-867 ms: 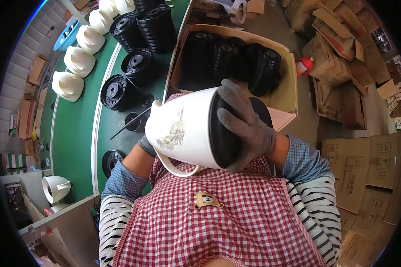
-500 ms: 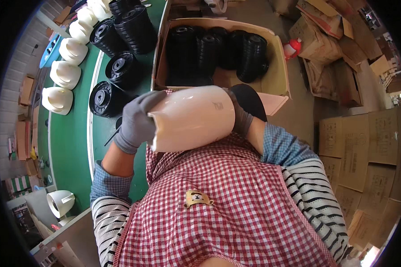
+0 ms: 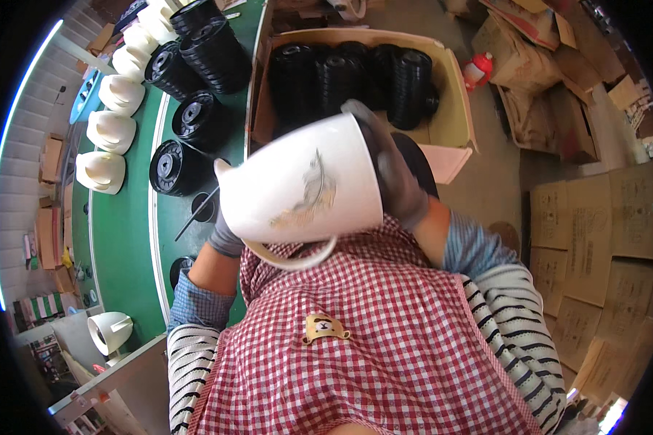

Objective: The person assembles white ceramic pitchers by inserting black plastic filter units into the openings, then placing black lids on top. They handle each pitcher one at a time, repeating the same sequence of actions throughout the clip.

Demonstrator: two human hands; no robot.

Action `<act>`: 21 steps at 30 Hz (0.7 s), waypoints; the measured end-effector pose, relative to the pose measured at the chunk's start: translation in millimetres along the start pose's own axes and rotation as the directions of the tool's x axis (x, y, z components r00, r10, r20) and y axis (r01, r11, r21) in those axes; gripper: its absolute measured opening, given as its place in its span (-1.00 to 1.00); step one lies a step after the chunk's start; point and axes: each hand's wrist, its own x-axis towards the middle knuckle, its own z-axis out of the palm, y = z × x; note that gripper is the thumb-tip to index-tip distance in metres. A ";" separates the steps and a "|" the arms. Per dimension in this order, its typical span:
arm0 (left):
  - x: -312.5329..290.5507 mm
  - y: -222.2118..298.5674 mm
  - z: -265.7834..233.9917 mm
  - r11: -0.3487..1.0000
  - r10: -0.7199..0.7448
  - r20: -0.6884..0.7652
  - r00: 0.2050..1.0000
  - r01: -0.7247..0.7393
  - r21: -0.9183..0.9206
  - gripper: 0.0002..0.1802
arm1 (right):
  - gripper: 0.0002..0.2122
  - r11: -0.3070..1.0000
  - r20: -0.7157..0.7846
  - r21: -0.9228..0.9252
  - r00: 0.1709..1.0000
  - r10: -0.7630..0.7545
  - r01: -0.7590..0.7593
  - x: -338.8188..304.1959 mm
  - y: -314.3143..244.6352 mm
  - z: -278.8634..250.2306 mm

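A white kettle body (image 3: 305, 192) lies on its side in front of my chest, held between both gloved hands. It carries a gold and grey feather pattern, and its loop handle (image 3: 290, 259) hangs on the underside. My left hand (image 3: 226, 238), in a grey glove, grips the end with the pouring lip; most of it is hidden behind the body. At the opposite end, my right hand (image 3: 403, 177) presses against the base, fingers closed round it and slightly smeared by motion.
Black round kettle bases (image 3: 168, 167) stand and stack on the green table (image 3: 123, 254) at left, beside a row of white lids (image 3: 100, 172). An open carton (image 3: 453, 138) of stacked black parts lies ahead. Closed cartons (image 3: 573, 239) pile up at right; a red bottle (image 3: 477, 71) stands beyond.
The kettle body has been rolled in my hands, so the feather pattern and handle now show. My left hand has slipped mostly behind it; my right hand has come further into view.
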 end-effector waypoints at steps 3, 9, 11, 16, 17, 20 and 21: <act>-8.6 16.4 -5.0 0.878 0.326 -0.358 0.875 -0.140 0.458 -0.05 | -0.34 0.997 -0.032 -0.033 0.997 -0.070 0.069 21.2 19.1 -12.7; 37.4 59.3 91.3 -0.466 0.325 0.008 0.946 0.152 0.872 -0.60 | -0.29 0.894 -0.271 -0.446 0.958 -0.092 -0.040 37.6 26.8 -61.5; 76.2 25.4 101.2 -0.693 0.295 -0.125 0.947 0.302 0.655 -0.66 | -0.45 0.941 -0.121 -0.329 0.985 -0.120 0.074 41.7 14.5 -37.5; 98.6 -29.2 85.3 -0.556 0.099 -0.335 0.937 0.331 0.762 -0.50 | -0.71 0.876 0.032 -0.482 0.999 0.005 0.011 13.0 50.3 -32.0; 83.9 -16.9 81.7 -0.264 0.158 -0.267 0.951 0.301 0.916 -0.41 | -0.72 0.891 0.046 -0.450 0.998 -0.036 0.053 10.6 43.3 -36.6; 45.7 -4.4 50.5 0.209 0.049 -0.028 0.998 0.017 0.978 -0.25 | -0.65 0.714 0.187 -0.660 0.971 -0.147 0.235 21.9 16.2 -44.6; 34.2 -8.2 48.0 0.019 0.031 0.128 0.991 -0.128 0.992 -0.22 | -0.57 0.687 0.268 -0.672 0.956 -0.120 0.275 25.5 7.0 -44.3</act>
